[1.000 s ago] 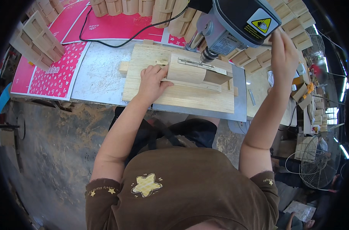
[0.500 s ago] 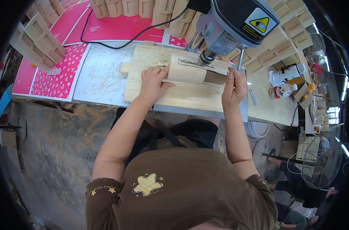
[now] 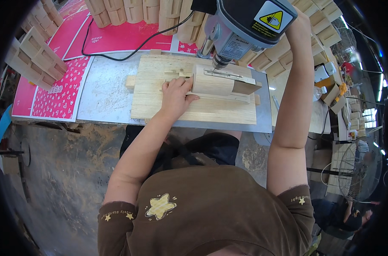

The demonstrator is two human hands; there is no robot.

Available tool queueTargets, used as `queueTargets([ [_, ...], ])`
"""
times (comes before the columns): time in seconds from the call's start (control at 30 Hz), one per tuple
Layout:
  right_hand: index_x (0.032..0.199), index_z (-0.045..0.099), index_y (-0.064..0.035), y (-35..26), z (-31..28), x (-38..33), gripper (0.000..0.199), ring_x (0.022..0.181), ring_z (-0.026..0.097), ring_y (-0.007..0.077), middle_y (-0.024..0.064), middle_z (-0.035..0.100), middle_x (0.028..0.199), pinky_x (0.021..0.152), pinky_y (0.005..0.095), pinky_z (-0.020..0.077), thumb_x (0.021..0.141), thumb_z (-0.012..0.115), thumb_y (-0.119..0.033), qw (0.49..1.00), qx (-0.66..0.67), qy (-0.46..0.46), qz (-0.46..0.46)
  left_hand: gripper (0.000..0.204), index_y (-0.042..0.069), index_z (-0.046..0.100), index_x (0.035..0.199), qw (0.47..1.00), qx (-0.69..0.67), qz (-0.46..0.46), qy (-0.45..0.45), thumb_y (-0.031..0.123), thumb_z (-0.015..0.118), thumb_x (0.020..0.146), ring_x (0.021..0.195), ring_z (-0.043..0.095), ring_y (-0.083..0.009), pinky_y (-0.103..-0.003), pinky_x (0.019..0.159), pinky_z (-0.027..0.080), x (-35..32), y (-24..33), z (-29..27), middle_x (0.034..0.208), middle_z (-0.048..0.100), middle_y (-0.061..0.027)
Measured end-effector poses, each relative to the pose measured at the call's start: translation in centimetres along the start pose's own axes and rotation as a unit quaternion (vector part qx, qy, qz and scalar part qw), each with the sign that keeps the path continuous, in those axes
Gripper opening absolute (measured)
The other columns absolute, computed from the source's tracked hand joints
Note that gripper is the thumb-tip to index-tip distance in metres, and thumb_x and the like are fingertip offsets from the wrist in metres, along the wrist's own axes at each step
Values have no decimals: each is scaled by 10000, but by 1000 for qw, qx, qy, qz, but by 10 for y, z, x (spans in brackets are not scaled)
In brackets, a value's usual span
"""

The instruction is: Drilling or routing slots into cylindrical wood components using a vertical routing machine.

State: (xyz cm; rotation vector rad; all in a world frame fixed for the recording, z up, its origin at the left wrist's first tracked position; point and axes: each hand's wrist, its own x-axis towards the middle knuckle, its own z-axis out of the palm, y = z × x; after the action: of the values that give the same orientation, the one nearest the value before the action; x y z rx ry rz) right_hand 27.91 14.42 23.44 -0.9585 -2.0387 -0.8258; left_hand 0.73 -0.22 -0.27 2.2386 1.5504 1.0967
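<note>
A rounded pale wooden block (image 3: pixel 211 84) lies on a flat wooden jig board (image 3: pixel 159 112), with a slotted metal strip (image 3: pixel 223 75) along its top. My left hand (image 3: pixel 175 94) grips the block's left end, fingers bent on top and thumb along the near side. Right above the strip sits the chuck (image 3: pixel 220 62) of a drill press (image 3: pixel 241 30); whether the bit touches cannot be seen. My right hand (image 3: pixel 299 24) is raised to the right side of the drill head, its fingers mostly hidden behind it. A brown flat panel (image 3: pixel 246 87) shows at the block's right end.
Stacks of carved wooden pieces (image 3: pixel 42 57) stand at the left, with more along the back and right. A black cable (image 3: pixel 138 50) crosses pink printed sheets (image 3: pixel 117 40). Bottles (image 3: pixel 324 71) and a box stand right. A fan (image 3: pixel 359 173) and another person (image 3: pixel 337 215) are beyond.
My right hand has left the block's right end and gone up to the drill head's right side. My left hand stays at the block's left end. The whole view has shifted slightly.
</note>
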Motion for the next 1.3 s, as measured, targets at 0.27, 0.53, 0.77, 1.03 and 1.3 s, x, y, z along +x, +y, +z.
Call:
queueTargets([
  [0.27, 809, 632, 20, -146, -85, -61, 183, 519, 447, 78, 50, 490, 561, 492, 254, 359, 863, 540, -129, 915, 233, -31, 327, 623, 152, 543, 1223, 1000, -8, -7, -9, 265, 750, 647, 901, 483, -227, -400, 831, 280, -3, -3, -1, 870, 519, -35],
  [0.53, 873, 643, 6, -174, -1, -151, 105, 560, 466, 143, 54, 524, 631, 548, 260, 374, 852, 549, -34, 904, 317, 133, 254, 606, 152, 544, 1221, 1000, -6, -15, -23, 264, 741, 659, 889, 484, -227, -399, 833, 281, -1, 1, -3, 865, 512, -32],
  [0.77, 804, 619, -13, -149, -50, -119, 99, 593, 500, 133, 68, 530, 632, 570, 280, 398, 849, 564, -83, 946, 222, 47, 233, 626, 165, 537, 1235, 1000, -6, -8, -19, 258, 745, 652, 880, 487, -223, -395, 831, 282, -2, -1, -1, 852, 510, -31],
  [1.03, 876, 633, 35, -52, -2, 0, 291, 691, 601, 237, 162, 640, 748, 654, 354, 454, 845, 504, -224, 946, 155, 54, 280, 509, 126, 655, 1043, 986, -135, -88, -32, 305, 795, 587, 895, 520, -195, -394, 867, 275, 11, 5, -1, 848, 552, -12],
  [1.3, 1041, 559, -30, -106, -12, -156, 297, 852, 542, 301, 123, 604, 892, 779, 366, 434, 790, 640, -167, 933, 213, -225, 186, 401, 60, 664, 916, 986, -151, -67, -23, 185, 812, 565, 792, 568, -179, -317, 811, 383, 13, 0, -11, 797, 566, -23],
])
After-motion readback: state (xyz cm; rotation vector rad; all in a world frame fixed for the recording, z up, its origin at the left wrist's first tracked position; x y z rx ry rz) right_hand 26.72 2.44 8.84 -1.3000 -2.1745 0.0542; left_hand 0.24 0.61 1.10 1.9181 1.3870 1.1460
